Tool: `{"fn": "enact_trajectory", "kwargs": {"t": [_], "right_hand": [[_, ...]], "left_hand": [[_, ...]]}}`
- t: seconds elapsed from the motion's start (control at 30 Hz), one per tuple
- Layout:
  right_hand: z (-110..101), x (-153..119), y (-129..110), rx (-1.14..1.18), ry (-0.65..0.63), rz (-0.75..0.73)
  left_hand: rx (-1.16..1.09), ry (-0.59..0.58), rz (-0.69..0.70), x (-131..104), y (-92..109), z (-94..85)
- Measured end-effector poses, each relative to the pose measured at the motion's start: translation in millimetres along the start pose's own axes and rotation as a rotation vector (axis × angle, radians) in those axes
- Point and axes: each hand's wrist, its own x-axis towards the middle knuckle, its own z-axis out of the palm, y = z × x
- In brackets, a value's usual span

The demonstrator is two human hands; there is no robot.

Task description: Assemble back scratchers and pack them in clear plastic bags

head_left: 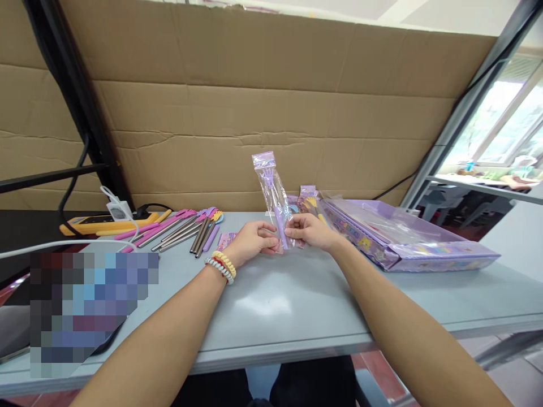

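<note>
A clear plastic bag [275, 195] with a purple printed header stands tilted above the table, a purple hand-shaped stick [280, 217] inside it. My left hand [253, 243] pinches the bag's lower left edge, and bracelets circle that wrist. On the lower right side, my right hand [309, 230] has its fingers closed on the same bag. Left of my hands lie hand-shaped sticks [182, 229] with pink, purple, yellow and blue ends and metal rods. A small pink printed card [226, 241] is beside my left hand.
An open purple box [407, 237] lies at the right, with packaged sticks [311, 204] at its left. A yellow device [87, 224], white cable [55, 244] and blurred-out object [91, 305] are at the left. Cardboard [263, 113] closes off the table's back.
</note>
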Motion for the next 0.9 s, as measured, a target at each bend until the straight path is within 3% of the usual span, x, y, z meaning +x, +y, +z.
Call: {"fn": "enact_trajectory", "kwargs": {"t": [0.13, 0.27, 0.43, 0.6, 0.7, 0.9], "right_hand": [[-17, -3, -1, 0.001, 0.233, -0.001], [-49, -17, 1, -0.058, 0.458, 0.05], [-81, -35, 10, -0.116, 0.41, 0.261], [-93, -40, 16, -0.212, 0.384, 0.373], [-96, -39, 19, -0.216, 0.396, 0.37], [-97, -37, 22, -0.153, 0.61, 0.221]], "left_hand": [[0.095, 0.061, -0.007, -2, 4, -0.2], [0.221, 0.102, 0.023, -1, 3, -2.4], [0.336, 0.075, 0.056, 0, -1, -2.9], [0.413, 0.054, 0.06, -1, -1, -0.7], [0.463, 0.047, 0.075, -1, -1, -0.6], [0.516, 0.035, 0.1, -2, -1, -1.9]]}}
